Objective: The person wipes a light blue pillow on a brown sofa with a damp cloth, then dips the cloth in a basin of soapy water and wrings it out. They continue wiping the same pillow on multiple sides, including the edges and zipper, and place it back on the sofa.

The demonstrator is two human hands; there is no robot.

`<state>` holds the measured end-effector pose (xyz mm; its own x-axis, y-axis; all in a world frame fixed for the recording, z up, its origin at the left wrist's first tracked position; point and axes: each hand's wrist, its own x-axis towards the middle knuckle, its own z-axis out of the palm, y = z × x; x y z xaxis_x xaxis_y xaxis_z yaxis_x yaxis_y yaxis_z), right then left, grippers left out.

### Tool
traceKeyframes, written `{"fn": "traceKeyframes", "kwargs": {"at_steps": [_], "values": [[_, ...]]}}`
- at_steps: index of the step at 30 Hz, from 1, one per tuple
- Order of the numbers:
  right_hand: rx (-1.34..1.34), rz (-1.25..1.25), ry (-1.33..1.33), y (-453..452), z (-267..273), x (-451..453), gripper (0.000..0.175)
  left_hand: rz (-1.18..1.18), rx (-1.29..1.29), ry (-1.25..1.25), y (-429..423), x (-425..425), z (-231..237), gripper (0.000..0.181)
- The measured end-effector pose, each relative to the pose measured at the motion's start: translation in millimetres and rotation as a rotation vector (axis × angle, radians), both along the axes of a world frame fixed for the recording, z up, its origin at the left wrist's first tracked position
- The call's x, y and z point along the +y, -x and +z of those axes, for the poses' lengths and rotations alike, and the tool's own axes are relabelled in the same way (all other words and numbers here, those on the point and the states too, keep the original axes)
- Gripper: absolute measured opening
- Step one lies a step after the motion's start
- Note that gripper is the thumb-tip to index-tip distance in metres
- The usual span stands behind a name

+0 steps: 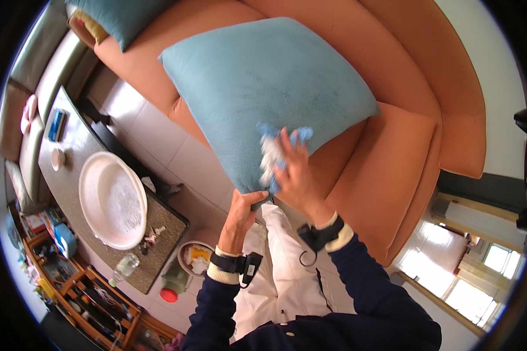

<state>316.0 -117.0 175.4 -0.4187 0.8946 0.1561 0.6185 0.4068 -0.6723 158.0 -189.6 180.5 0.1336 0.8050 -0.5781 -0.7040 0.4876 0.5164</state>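
Note:
A large blue-green cushion (263, 74) rests on the seat of an orange sofa (364, 193), with darker, damp-looking patches on its upper face. My left hand (243, 208) grips the cushion's near corner, thumb on top. Over the face close to that corner, my right hand (296, 173) presses a blue and white cloth (271, 160), blurred by motion. The fingers spread across the cloth, and part of it lies hidden beneath them.
To the left stands a stone-topped table (158, 263) bearing a white basin (88, 175) of sudsy water, a clear bottle (126, 266) and a small cup (58, 159). A waste bin (182, 254) and a green container with a red lid (169, 295) stand on the floor. Another cushion (127, 17) lies farther along the sofa.

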Motion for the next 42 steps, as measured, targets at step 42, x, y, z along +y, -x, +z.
{"fn": "traceKeyframes", "kwargs": {"at_steps": [42], "values": [[0.022, 0.025, -0.109, -132, 288, 104, 0.046, -0.686, 0.634, -0.567, -117, 157, 263, 0.028]]}}
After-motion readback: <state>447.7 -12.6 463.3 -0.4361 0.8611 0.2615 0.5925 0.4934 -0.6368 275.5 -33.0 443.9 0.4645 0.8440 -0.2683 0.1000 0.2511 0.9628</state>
